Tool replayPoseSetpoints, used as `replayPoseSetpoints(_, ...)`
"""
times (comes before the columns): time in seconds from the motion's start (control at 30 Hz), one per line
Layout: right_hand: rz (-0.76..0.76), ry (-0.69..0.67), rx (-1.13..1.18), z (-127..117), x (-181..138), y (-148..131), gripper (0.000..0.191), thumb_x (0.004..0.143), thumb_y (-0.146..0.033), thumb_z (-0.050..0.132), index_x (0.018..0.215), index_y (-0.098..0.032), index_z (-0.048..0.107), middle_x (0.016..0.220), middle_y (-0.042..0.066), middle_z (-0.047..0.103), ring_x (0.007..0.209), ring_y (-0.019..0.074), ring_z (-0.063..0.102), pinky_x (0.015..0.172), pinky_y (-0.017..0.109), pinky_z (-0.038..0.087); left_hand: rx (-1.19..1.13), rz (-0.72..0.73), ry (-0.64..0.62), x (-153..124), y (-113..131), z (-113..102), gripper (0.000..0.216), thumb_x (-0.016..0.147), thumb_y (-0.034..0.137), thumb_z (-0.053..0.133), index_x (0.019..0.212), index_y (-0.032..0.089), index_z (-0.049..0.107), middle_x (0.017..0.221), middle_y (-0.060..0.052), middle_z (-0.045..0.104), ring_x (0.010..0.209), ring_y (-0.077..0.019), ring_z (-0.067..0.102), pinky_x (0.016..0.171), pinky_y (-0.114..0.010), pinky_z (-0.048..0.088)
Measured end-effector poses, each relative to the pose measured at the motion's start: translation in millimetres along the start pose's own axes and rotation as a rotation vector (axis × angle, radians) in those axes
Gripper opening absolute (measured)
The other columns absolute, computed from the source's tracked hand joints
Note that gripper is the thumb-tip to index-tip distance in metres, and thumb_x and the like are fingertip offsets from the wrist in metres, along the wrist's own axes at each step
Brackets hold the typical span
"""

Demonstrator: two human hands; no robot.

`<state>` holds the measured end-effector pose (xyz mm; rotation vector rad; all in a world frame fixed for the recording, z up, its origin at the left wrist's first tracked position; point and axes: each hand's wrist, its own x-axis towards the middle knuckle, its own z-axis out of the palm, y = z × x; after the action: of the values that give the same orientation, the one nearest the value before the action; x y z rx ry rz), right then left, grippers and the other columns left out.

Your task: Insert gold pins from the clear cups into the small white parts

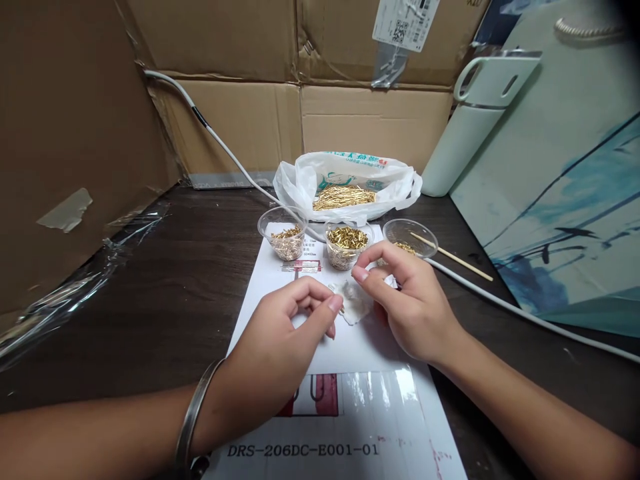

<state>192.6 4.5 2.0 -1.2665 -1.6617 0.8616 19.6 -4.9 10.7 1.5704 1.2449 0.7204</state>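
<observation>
My left hand is closed in a pinch over the printed paper sheet. The tip of a small gold-coloured metal piece shows at its fingertips; the rest is hidden. To the right and slightly higher, my right hand pinches thumb and forefinger together, and I cannot make out what is between them. A crumpled white tissue lies between and beneath the hands. Just beyond stand a clear cup of thin gold pieces, a cup of short gold tubes, and a third cup, partly behind my right hand.
A white plastic bag holding long gold pins lies behind the cups. A wooden stick rests against the right cup. A white cable crosses the table. A pale green bottle and cardboard walls stand at the back.
</observation>
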Motion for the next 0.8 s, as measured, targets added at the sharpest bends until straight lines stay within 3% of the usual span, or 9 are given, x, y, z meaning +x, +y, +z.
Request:
replayPoseSetpoints(0.33,0.049,-0.108,0.058,3,-2,-2,0.013,0.088,-0.028,0.050,0.078,-0.020,0.049,0.053,-0.007,0.044,0.047,0.0079,0.038,0.050,0.024,0.029,0.111,0.005,0.001,-12,6,1,0.022,0.085,0.038,0.053,0.074,0.021,0.061,0.063,0.002,0.057,0.058,-0.0114,0.051,0.053,-0.022,0.039)
replayPoseSetpoints(0.8,-0.012,-0.144,-0.112,-1,-1,1,0.012,0.091,-0.028,0.045,0.082,-0.020,0.048,0.057,-0.005,0.047,0.052,0.0092,0.042,0.053,0.024,0.029,0.104,0.073,0.022,-2,1,-1,0.024,0.086,0.036,0.051,0.078,0.017,0.062,0.065,0.001,0.055,0.060,-0.0110,0.046,0.055,-0.022,0.036)
